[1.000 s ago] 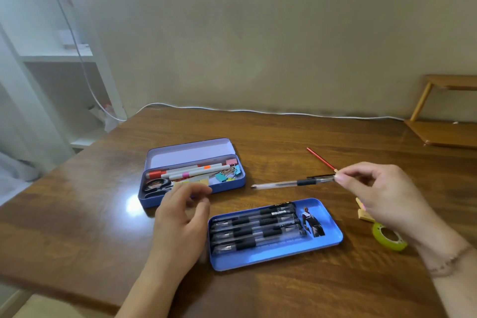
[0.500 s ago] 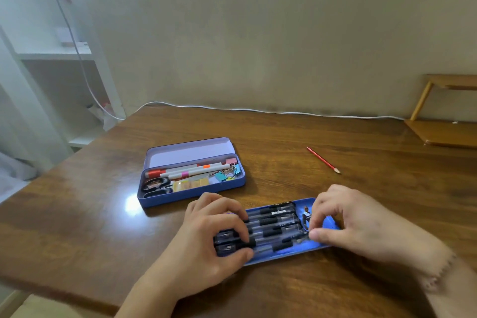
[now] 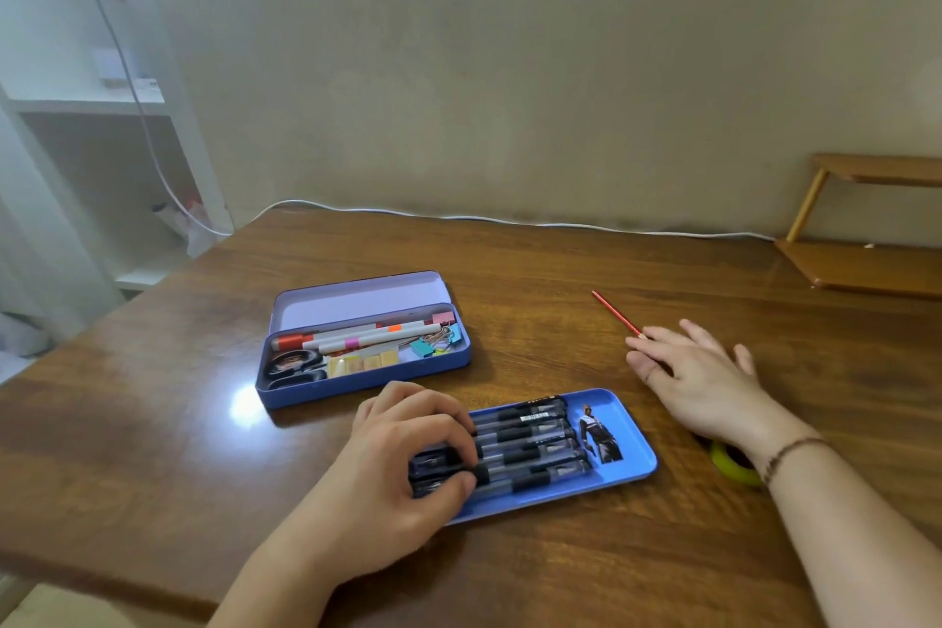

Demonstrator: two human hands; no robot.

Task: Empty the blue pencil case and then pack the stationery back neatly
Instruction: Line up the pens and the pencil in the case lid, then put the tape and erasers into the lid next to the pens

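on the near tray: the left hand (image 3: pixel 402 469) lies over the left ends of the pens (image 3: pixel 530 444), fingers (image 3: pixel 443 418) curled down and pressing on the barrels, thumb at the tray's near edge.
at the desk, right of middle: the right hand (image 3: pixel 698 377) lies palm down, fingers (image 3: pixel 657 339) loosely spread, holding nothing; the fingertips reach the near tip of the red pencil (image 3: pixel 616 313), though whether they touch it cannot be told.
wrist: a thin dark bracelet (image 3: pixel 792 451) circles the right wrist.
pens: several clear pens with black grips lie side by side, lengthwise in the tray, tips to the right.
tray: a shallow blue tray (image 3: pixel 634 454) lies on the desk near the person, with a small picture of a figure (image 3: pixel 599 433) at its right end, beside the pen tips.
pencil case: the blue pencil case (image 3: pixel 367 382) stands open just behind the tray, apart from it, lid tipped back.
in the case: markers (image 3: pixel 372 337) along the back, scissors (image 3: pixel 293 367) at the left end, yellow sticky tabs (image 3: pixel 364 363) in front, binder clips (image 3: pixel 438 339) at the right end.
tape: a green roll of tape (image 3: pixel 734 467) lies on the desk, partly hidden under the right forearm.
desk: a brown wooden desk (image 3: pixel 153 423), with a white cable (image 3: pixel 509 217) along its far edge by the wall.
far right: a wooden shelf (image 3: pixel 866 265) rests on the desk's back corner.
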